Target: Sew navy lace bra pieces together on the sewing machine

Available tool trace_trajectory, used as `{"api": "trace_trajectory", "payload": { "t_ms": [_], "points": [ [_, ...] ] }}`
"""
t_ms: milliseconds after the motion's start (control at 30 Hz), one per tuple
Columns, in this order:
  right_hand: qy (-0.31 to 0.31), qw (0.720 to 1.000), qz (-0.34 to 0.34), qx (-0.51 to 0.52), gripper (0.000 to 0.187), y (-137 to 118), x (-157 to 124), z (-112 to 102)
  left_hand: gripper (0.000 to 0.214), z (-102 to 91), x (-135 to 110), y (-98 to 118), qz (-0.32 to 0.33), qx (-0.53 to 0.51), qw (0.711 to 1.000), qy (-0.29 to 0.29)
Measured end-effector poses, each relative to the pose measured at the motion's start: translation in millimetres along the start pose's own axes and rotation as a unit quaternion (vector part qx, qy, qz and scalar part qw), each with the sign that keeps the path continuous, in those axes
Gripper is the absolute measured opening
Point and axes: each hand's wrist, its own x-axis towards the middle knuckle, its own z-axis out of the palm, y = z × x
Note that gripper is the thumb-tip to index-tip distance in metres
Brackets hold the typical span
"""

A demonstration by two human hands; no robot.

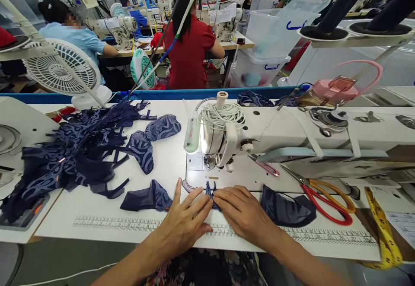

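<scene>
A small navy lace bra piece [208,189] lies in front of the sewing machine's needle area, between my two hands. My left hand [186,219] rests palm down with its fingers spread and thumb apart, fingertips touching that piece. Fingers pressed together, my right hand [244,212] grips the piece's other side; its thumb is hidden. Left of my left hand lies a navy cup section [147,197] with a plain dark band. Beside my right wrist is a dark navy cup section [288,207]. Whether these join the middle piece under my hands cannot be seen.
The sewing machine [275,126] spans the right. A navy bra pile [84,147] and loose cups [142,150] lie left. Red-and-orange scissors [327,199], pink snips [267,167] and a yellow tape measure [382,234] are right. A ruler strip [129,224] marks the front edge. Co-workers sit beyond.
</scene>
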Motion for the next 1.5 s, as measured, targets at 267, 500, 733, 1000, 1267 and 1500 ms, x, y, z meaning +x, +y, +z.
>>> {"api": "trace_trajectory", "payload": {
  "t_ms": [267,500,733,1000,1267,1500],
  "points": [
    [0.01,0.999,0.033,-0.005,0.024,0.4,4.3,-0.6,0.046,-1.8,4.9,-3.7,0.0,0.01,1.0,-0.009],
    [0.009,0.999,0.046,-0.016,0.025,1.4,3.1,-1.2,0.047,0.4,6.9,-3.4,0.0,0.014,1.0,-0.001],
    [0.004,0.999,0.05,-0.013,0.027,2.9,1.7,1.0,0.045,-0.1,7.7,-3.2,0.001,0.015,1.0,-0.008],
    [0.004,0.998,0.055,-0.01,0.024,3.5,4.8,-0.8,0.041,-3.2,11.1,-3.8,0.004,0.017,0.999,-0.029],
    [-0.01,0.998,0.07,0.001,0.023,4.5,4.3,0.2,0.04,1.6,11.3,-5.2,0.003,0.011,1.0,-0.024],
    [-0.011,0.997,0.074,0.013,0.025,5.2,1.7,3.1,0.037,-2.6,12.4,-4.7,-0.02,-0.043,0.999,-0.013]
  ]
}}
